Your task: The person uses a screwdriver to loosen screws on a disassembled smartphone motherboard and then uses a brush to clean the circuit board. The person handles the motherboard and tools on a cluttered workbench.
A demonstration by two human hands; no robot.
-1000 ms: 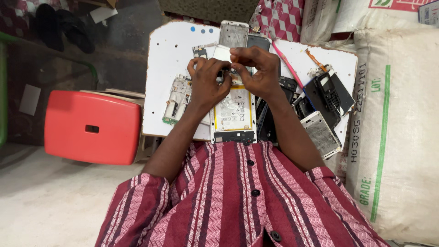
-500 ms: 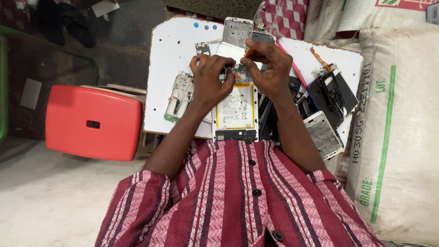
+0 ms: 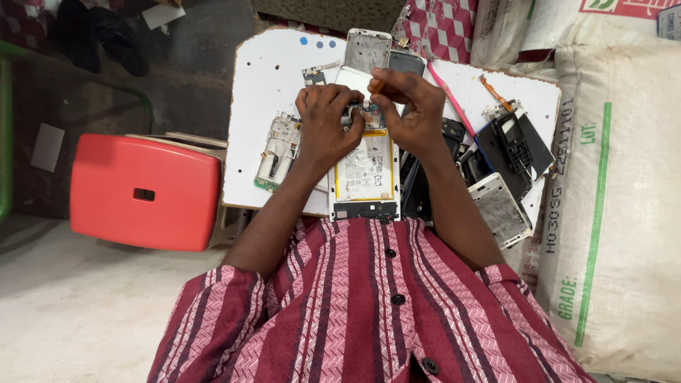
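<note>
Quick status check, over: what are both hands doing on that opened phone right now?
Left hand pressing down on opened phone, top end. Right hand pinching a small orange-handled tool above it. Loose phone frames crowd the white board to the right.

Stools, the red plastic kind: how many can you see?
1. The red stool stands on the floor left of the white board, beside the person's left arm. Others may be hidden outside the view.

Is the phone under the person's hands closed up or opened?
Opened. The phone lies flat on the white board with its back cover off, its battery and inner frame showing.
</note>
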